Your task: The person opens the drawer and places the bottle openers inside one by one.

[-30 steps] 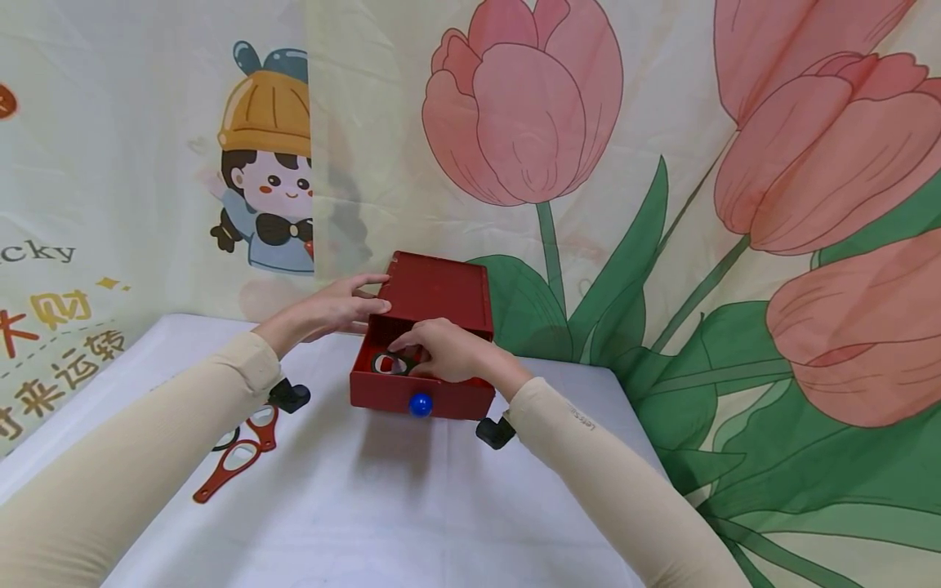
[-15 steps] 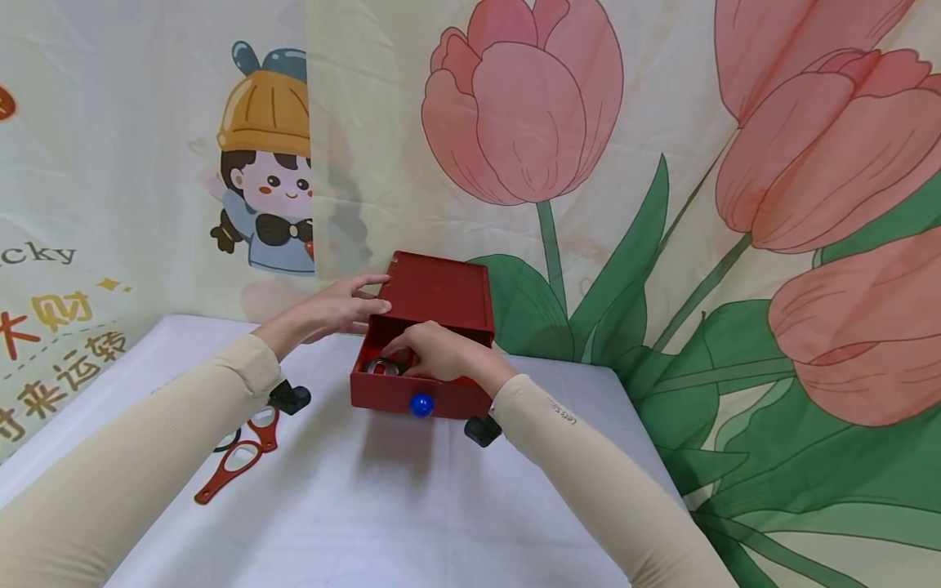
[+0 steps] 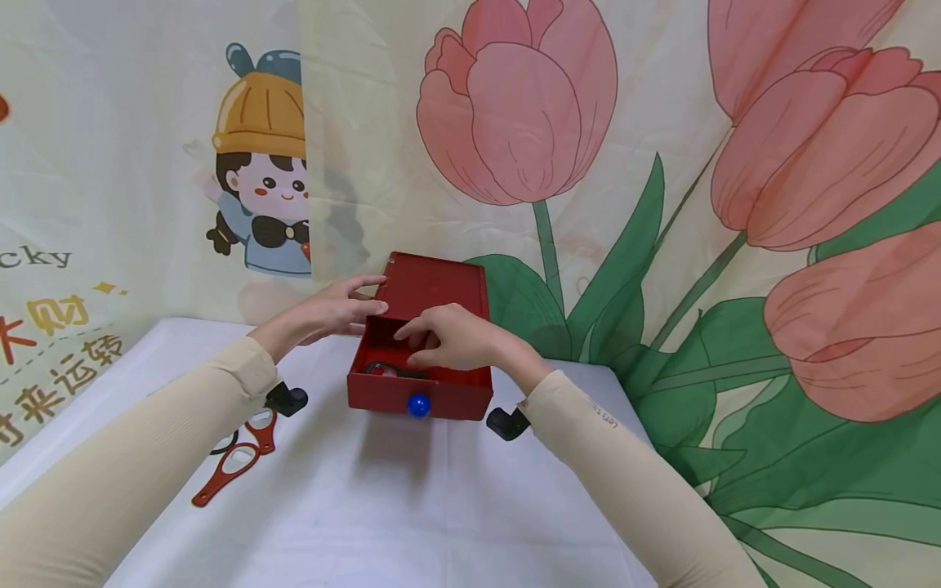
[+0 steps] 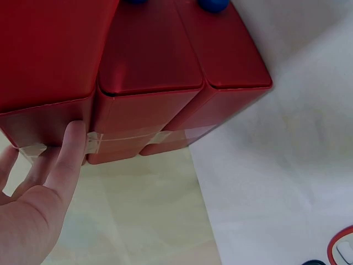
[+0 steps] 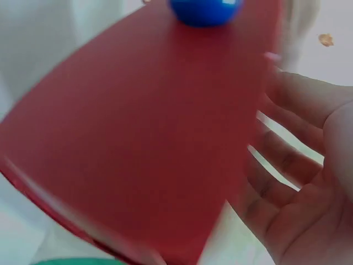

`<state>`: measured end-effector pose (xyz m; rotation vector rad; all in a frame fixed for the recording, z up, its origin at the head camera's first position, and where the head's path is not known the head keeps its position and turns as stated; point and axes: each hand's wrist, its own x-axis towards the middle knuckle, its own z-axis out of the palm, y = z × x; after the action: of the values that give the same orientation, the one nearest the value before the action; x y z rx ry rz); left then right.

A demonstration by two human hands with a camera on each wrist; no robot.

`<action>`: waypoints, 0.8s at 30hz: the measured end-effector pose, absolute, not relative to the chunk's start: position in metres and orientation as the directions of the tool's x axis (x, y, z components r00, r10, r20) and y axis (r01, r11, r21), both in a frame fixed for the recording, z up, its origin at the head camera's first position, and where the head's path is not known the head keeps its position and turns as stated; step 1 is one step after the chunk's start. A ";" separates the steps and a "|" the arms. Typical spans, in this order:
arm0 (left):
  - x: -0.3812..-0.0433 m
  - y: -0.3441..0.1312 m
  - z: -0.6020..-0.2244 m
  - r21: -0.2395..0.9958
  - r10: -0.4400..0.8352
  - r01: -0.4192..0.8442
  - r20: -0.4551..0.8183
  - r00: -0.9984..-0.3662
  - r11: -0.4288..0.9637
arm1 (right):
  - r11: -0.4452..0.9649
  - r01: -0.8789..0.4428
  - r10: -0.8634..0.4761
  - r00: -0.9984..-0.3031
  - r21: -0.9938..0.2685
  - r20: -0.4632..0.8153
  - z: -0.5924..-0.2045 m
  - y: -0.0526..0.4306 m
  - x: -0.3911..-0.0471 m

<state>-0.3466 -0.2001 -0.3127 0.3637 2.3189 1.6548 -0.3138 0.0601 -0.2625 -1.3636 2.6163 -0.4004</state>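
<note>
Already, a round dark-rimmed magnifying glass (image 3: 390, 371) lies in the open red drawer (image 3: 385, 396) below my relaxed, empty right hand (image 3: 459, 336), my extended left hand (image 3: 334, 309) touching the red cabinet (image 3: 437, 286), with two red-handled magnifiers (image 3: 237, 460) still on the white-clothed counter (image 3: 367, 523).

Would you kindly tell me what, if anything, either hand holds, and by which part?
Nothing appears held: the left hand touches the red cabinet; the right hand is at the open drawer.
</note>
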 end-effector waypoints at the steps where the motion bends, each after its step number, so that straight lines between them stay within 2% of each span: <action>1: -0.347 -0.200 -0.313 0.948 0.355 0.047 -0.072 -0.932 0.316 | 0.542 -0.779 -0.822 -0.569 -0.314 -0.008 -0.258 0.064 -0.312; 6: -0.347 -0.200 -0.313 0.945 0.360 0.057 -0.067 -0.931 0.323 | 0.552 -0.771 -0.806 -0.591 -0.316 0.036 -0.242 0.091 -0.307; 13: -0.347 -0.200 -0.313 0.943 0.354 0.059 -0.065 -0.933 0.328 | 0.620 -0.714 -0.733 -0.675 -0.324 0.085 -0.229 0.136 -0.306; 24: -0.346 -0.200 -0.313 0.942 0.360 0.072 -0.054 -0.931 0.327 | 0.712 -0.618 -0.603 -0.782 -0.333 0.160 -0.244 0.193 -0.311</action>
<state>-0.3460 -0.2000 -0.3130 0.3900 2.3406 1.6418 -0.3115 0.1931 -0.2445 -1.0498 2.9436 -0.5945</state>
